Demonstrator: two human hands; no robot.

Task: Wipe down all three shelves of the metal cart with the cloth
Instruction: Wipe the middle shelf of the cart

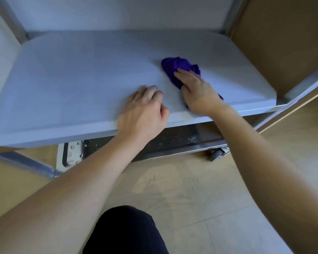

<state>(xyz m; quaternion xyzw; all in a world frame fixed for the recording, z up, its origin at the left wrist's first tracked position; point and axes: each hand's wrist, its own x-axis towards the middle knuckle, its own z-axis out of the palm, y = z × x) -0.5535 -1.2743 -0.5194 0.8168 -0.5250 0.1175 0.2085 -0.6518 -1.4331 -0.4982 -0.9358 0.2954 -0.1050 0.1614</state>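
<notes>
Purple crumpled cloth (176,66) lies on the right half of the pale grey flat metal cart shelf (72,79), pinned under the right hand (196,90), whose fingers (184,74) lie straight and close together on it, pressing rather than gripping. Left hand (143,109) rests on the bare shelf just beside it, near the front edge, fingers loosely bent, holding nothing. Below, a darker lower shelf (173,138) carries droplets; a grey caster wheel (217,154) stands on the beige floor (191,189)

Shelf (72,74) lay open from 9 to 12 o'clock of left hand (143,110). Cloth (174,67) bunched at 1 o'clock. Left post (13,21) stood at 10, right post (233,17) at 1. Brown panel (283,43) walled 2 to 3 o'clock.
</notes>
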